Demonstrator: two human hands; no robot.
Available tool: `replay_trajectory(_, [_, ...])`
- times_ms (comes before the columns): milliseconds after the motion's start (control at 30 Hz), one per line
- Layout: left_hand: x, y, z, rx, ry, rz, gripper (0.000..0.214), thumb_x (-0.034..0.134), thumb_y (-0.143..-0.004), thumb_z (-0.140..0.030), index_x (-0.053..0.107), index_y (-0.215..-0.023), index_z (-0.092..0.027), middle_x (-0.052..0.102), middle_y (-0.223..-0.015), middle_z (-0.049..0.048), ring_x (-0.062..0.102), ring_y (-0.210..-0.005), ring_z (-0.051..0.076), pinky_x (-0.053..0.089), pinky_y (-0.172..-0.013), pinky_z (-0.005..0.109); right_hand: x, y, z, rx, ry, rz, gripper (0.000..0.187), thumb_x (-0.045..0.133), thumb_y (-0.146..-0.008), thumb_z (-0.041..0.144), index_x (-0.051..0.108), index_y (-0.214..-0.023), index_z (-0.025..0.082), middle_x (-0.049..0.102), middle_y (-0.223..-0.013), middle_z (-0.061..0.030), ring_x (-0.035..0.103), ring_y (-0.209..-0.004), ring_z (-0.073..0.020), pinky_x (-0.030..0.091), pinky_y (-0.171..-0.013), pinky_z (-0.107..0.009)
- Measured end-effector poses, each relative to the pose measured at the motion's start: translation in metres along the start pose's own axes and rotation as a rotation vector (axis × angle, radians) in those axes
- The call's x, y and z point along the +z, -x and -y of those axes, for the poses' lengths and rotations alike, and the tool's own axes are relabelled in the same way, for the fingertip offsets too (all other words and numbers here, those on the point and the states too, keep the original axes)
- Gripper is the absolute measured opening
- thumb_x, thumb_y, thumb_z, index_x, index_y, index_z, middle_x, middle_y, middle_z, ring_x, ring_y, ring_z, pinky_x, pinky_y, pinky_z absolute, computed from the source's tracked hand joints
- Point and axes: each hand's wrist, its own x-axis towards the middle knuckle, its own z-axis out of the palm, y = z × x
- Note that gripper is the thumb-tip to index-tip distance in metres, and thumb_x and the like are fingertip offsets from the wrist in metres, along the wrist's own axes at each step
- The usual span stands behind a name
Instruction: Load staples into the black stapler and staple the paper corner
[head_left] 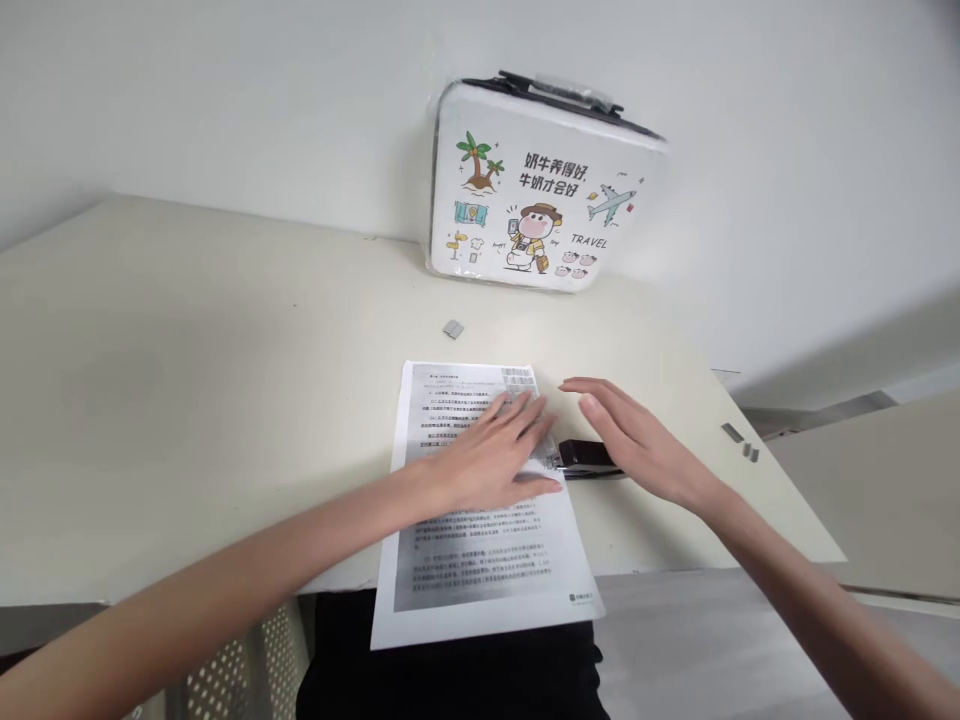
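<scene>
The pale worktop [225, 420] is overhung at its front edge by the lower end of a printed sheet [480, 570]. A black stapler [589, 455] is placed at the sheet's right edge. Grey staples [453, 329] are scattered behind the sheet and far right; a case [547, 190] is stood at the back.

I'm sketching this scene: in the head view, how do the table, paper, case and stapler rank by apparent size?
1. Table
2. Paper and case: unsure; the paper is nearer, partly covered
3. Stapler, partly hidden
</scene>
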Motion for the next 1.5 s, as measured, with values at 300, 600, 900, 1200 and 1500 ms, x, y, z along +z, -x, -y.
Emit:
replay_trajectory(300, [0.015,-0.001,-0.001,0.069,0.033,-0.126,0.071,0.046,-0.107,-0.057,0.035,-0.162,-0.013,0.041,-0.167,0.0174,0.018,-0.163,0.032,0.005,-0.134,0.053,0.015,-0.007,0.017,-0.011,0.038,0.218,0.052,0.031,-0.11,0.061,0.056,-0.149,0.038,0.047,-0.165,-0.0009,0.042,-0.154,-0.0303,0.043,-0.123,-0.053])
replay_trajectory(600, [0.018,-0.002,-0.002,0.064,0.045,-0.12,0.062,0.049,-0.106,-0.056,0.05,-0.149,-0.011,0.049,-0.161,0.0187,0.024,-0.161,0.033,0.006,-0.134,0.053,0.018,-0.011,0.024,-0.002,0.126,0.263,0.058,0.026,-0.109,0.063,0.058,-0.146,0.032,0.05,-0.163,-0.0045,0.046,-0.152,-0.0305,0.044,-0.122,-0.054])
replay_trajectory(900, [0.014,-0.004,-0.003,0.043,0.006,-0.076,0.065,0.045,-0.107,-0.057,0.047,-0.154,-0.012,0.044,-0.165,0.0164,0.024,-0.162,0.031,0.006,-0.135,0.052,0.018,-0.011,0.026,0.002,0.245,0.309,0.057,0.024,-0.11,0.06,0.05,-0.153,0.035,0.043,-0.168,-0.0036,0.038,-0.157,-0.03,0.045,-0.121,-0.054])
replay_trajectory(1200, [0.014,-0.004,-0.003,0.043,-0.034,-0.083,0.068,0.045,-0.107,-0.06,0.048,-0.154,-0.01,0.045,-0.164,0.0177,0.027,-0.161,0.032,0.008,-0.135,0.051,0.028,-0.01,0.019,-0.046,0.378,0.24,0.054,0.024,-0.111,0.053,0.049,-0.154,0.034,0.047,-0.165,-0.0057,0.044,-0.154,-0.0298,0.051,-0.115,-0.054])
replay_trajectory(1500, [0.012,-0.002,-0.003,0.036,-0.015,-0.115,0.062,0.043,-0.108,-0.055,0.054,-0.151,-0.012,0.056,-0.157,0.0158,0.023,-0.162,0.032,0.008,-0.134,0.053,0.046,-0.012,0.019,-0.152,0.634,0.134,0.053,0.026,-0.111,0.034,0.043,-0.161,0.028,0.047,-0.165,-0.0133,0.051,-0.147,-0.0322,0.052,-0.112,-0.056])
